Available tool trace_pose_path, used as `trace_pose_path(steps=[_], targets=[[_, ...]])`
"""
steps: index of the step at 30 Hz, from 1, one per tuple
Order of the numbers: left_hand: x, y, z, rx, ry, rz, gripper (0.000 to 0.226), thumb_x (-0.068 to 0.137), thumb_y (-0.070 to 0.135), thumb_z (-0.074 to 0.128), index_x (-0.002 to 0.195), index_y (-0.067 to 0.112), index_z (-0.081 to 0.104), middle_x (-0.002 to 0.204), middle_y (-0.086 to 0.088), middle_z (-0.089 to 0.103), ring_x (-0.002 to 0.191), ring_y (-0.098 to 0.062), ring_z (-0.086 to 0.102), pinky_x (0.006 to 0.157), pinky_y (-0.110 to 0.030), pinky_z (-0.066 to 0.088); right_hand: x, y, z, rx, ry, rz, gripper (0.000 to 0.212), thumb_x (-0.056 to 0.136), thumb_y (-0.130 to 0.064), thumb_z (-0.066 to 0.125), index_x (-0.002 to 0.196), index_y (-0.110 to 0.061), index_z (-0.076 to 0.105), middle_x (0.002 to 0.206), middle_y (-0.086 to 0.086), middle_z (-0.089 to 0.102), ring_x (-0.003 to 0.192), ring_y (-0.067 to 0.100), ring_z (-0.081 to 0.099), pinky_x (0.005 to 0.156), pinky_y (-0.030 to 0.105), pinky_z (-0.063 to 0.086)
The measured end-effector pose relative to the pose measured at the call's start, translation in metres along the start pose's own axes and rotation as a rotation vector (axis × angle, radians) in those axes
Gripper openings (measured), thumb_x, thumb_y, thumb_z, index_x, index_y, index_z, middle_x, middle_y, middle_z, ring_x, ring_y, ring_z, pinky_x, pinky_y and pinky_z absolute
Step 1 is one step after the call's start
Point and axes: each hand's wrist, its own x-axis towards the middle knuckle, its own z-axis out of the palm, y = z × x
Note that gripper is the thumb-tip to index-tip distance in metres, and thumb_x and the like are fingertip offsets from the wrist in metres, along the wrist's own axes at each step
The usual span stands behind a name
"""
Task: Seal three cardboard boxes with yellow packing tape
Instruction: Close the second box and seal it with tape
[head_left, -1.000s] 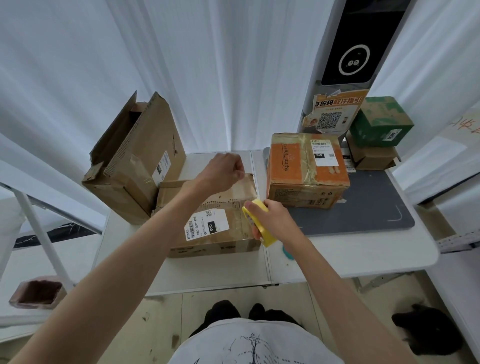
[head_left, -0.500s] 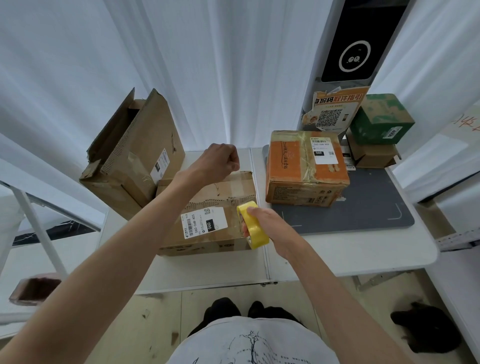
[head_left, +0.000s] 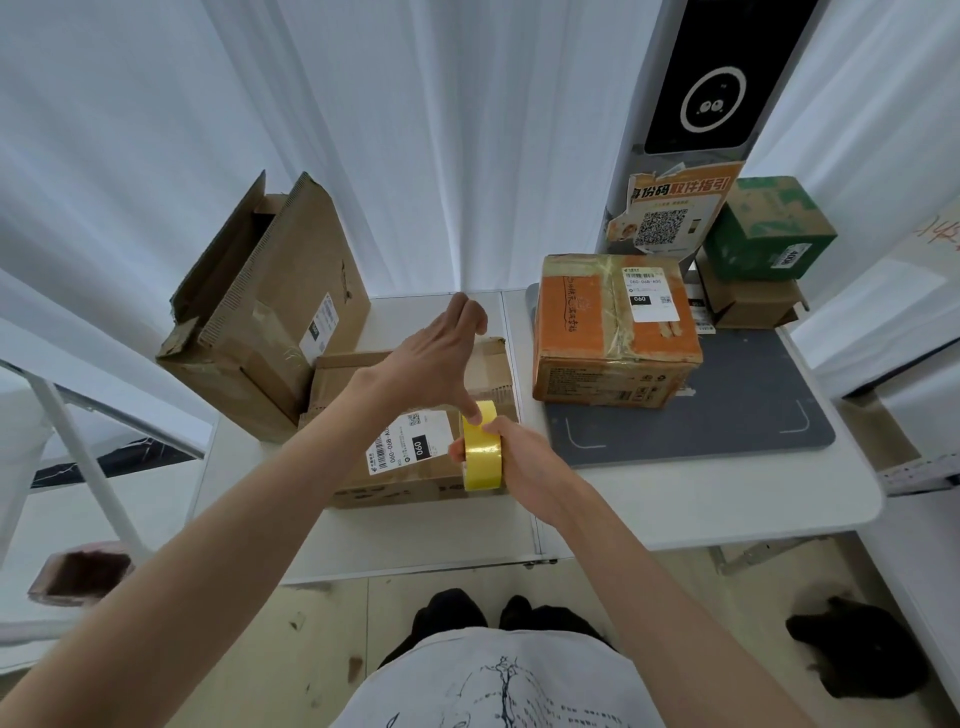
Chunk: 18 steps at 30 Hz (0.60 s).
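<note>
Our right hand (head_left: 524, 462) grips the yellow tape roll (head_left: 482, 447) above the flat box (head_left: 415, 457). Our left hand (head_left: 436, 358) is spread open, thumb apparently touching the roll.

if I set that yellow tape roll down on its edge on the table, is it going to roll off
Probably: the yellow tape roll is a round hoop, so on edge it could roll along the smooth white table. Laid flat it should stay. It looks light, held in the right hand alone.
</note>
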Motion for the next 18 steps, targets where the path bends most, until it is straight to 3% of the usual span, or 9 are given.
trace_pose_path(steps=[6,11,14,16,18], targets=[[-0.016,-0.010,0.009,0.157,0.028,-0.048,0.109,0.044,0.058,0.096,0.122,0.009,0.037,0.110,0.000,0.025,0.092,-0.016,0.035,0.077,-0.030,0.040,0.014,0.008,0.009,-0.010,-0.068,0.027,0.019,0.104,-0.015,0.040,0.116,-0.018,0.055,0.103,0.011,0.076,0.095,0.018,0.069,0.088,0.035,0.052],[-0.022,-0.009,0.026,0.229,0.011,-0.087,0.108,0.047,0.059,0.094,0.125,0.010,0.037,0.116,-0.004,0.031,0.097,-0.015,0.033,0.086,-0.031,0.041,0.026,0.022,0.002,-0.060,-0.078,0.058,0.039,0.103,-0.015,0.039,0.140,-0.008,0.047,0.119,0.014,0.073,0.107,0.021,0.069,0.092,0.037,0.052],[-0.019,-0.008,0.029,0.227,0.022,-0.100,0.109,0.047,0.058,0.095,0.126,0.010,0.036,0.118,-0.004,0.032,0.098,-0.017,0.036,0.089,-0.033,0.042,0.034,0.026,-0.003,-0.048,-0.059,0.057,0.034,0.105,-0.018,0.041,0.136,-0.009,0.050,0.119,0.014,0.073,0.118,0.028,0.066,0.105,0.045,0.048],[-0.015,-0.008,0.028,0.240,0.016,-0.100,0.109,0.047,0.058,0.095,0.126,0.010,0.036,0.119,-0.004,0.034,0.100,-0.018,0.038,0.091,-0.035,0.043,0.038,0.026,-0.007,-0.088,0.027,0.036,0.032,0.106,-0.027,0.043,0.128,-0.010,0.058,0.116,0.011,0.074,0.115,0.028,0.067,0.105,0.044,0.050],[-0.013,-0.009,0.028,0.240,0.007,-0.108,0.109,0.047,0.057,0.095,0.127,0.010,0.036,0.119,-0.005,0.034,0.101,-0.018,0.040,0.092,-0.035,0.043,0.044,0.026,-0.016,-0.132,0.234,-0.028,0.031,0.103,-0.031,0.048,0.112,-0.009,0.069,0.100,0.008,0.077,0.098,0.024,0.071,0.092,0.038,0.055]])
